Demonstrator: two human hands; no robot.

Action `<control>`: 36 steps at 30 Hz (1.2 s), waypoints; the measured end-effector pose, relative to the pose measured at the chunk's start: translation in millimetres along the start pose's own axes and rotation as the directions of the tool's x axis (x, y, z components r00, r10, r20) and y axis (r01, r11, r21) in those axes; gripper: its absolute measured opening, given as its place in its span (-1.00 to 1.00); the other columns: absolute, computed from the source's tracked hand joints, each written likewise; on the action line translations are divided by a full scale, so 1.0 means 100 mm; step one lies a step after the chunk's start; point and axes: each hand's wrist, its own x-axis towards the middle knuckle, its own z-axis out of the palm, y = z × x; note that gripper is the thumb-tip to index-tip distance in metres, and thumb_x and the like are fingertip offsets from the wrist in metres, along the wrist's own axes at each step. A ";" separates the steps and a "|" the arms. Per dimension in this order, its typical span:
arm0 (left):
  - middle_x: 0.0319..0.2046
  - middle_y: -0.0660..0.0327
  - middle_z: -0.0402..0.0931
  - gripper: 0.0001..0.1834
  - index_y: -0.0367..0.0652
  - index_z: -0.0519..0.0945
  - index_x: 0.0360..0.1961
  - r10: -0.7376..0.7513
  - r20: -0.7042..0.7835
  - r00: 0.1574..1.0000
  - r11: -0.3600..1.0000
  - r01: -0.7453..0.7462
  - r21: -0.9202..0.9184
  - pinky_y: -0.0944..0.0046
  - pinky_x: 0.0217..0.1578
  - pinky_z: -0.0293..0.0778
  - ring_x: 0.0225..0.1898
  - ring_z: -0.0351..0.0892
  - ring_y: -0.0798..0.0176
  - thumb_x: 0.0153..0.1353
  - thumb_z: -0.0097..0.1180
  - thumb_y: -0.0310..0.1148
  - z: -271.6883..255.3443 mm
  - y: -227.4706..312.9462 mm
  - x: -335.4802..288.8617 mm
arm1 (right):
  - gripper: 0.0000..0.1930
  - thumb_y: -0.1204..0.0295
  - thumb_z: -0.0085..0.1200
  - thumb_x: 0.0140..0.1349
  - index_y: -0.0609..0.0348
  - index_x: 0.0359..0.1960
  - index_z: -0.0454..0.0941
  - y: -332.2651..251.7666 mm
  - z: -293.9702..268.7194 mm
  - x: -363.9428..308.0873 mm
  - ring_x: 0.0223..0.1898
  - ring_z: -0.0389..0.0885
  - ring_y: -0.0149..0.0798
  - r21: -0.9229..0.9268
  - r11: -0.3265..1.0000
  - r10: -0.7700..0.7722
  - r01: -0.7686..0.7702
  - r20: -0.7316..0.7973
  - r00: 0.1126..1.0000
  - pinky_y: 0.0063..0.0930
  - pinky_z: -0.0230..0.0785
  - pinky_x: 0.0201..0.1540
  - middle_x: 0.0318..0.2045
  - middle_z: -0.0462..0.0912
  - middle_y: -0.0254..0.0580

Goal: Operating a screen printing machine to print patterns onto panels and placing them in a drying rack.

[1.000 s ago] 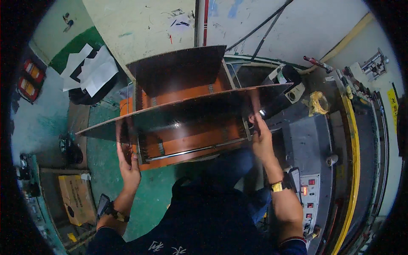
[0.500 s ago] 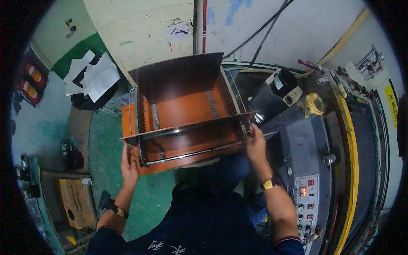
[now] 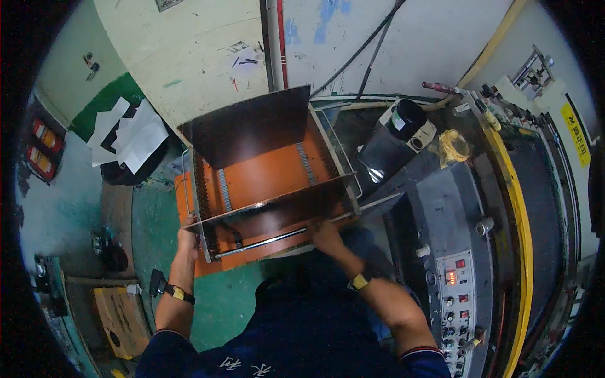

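A slotted metal rack (image 3: 330, 137) with side handles stands in front of me on an orange board (image 3: 184, 200). One dark flat panel (image 3: 249, 126) stands upright at its far side. A second dark panel (image 3: 277, 213) stands across the rack nearer to me, its ends at the slotted sides. My left hand (image 3: 187, 239) is closed at this panel's left end, fingertips partly hidden behind the edge. My right hand (image 3: 328, 239) is curled at the rack's near metal rod, just below the panel's near face; what its fingers hold is hidden.
On the right stands a grey machine with a control panel (image 3: 455, 296) and a yellow rail (image 3: 520, 252). A dark cylindrical device (image 3: 394, 135) and a tape roll (image 3: 454, 148) sit beyond it. White papers (image 3: 129, 135) and a cardboard box (image 3: 120, 321) are at left.
The near panel sits lower in the rack. My right hand has left the panel's right end and moved left to the near rod. My left hand stays by the left end.
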 end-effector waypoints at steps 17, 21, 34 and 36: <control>-0.52 0.33 0.48 -0.82 -0.10 0.54 -0.26 0.103 -0.110 0.989 0.993 -0.097 0.062 0.31 -0.50 0.42 -0.52 0.48 0.36 0.31 -0.04 -0.26 -0.29 -0.28 0.40 | -0.75 0.25 -0.11 0.25 0.15 -0.30 0.54 -0.20 -0.09 -0.05 -0.51 0.63 -0.02 -0.120 0.978 0.175 -0.173 0.011 0.984 -0.16 0.43 -0.55 -0.47 0.60 0.11; -0.53 0.32 0.47 -0.79 -0.08 0.53 -0.29 0.075 -0.033 0.997 0.994 -0.077 -0.082 0.29 -0.52 0.42 -0.55 0.47 0.33 0.32 -0.08 -0.22 -0.04 -0.25 0.32 | -0.75 0.24 -0.08 0.23 0.15 -0.29 0.52 -0.13 -0.10 0.02 -0.51 0.61 -0.02 0.672 0.405 0.595 -0.620 0.322 0.737 -0.17 0.43 -0.56 -0.46 0.59 0.06; -0.41 0.27 0.48 -0.75 -0.11 0.51 -0.23 0.150 -0.068 0.986 0.988 -0.151 -0.017 0.12 -0.48 0.52 -0.45 0.51 0.23 0.20 0.07 -0.17 0.22 -0.10 0.09 | -0.71 0.27 -0.05 0.18 0.18 -0.56 0.58 -0.01 -0.29 0.14 -0.55 0.60 -0.06 -0.203 0.978 -0.039 0.038 -0.003 0.999 -0.20 0.43 -0.55 -0.61 0.58 -0.08; -0.41 0.27 0.49 -0.75 -0.10 0.50 -0.22 0.132 -0.095 0.987 0.991 -0.135 -0.018 0.14 -0.49 0.50 -0.45 0.50 0.25 0.20 0.07 -0.18 0.22 -0.10 0.14 | -0.70 0.28 -0.05 0.17 0.18 -0.60 0.57 -0.09 -0.34 0.15 -0.57 0.60 -0.06 -0.183 0.981 0.068 -0.063 0.021 0.997 -0.20 0.44 -0.56 -0.62 0.59 -0.09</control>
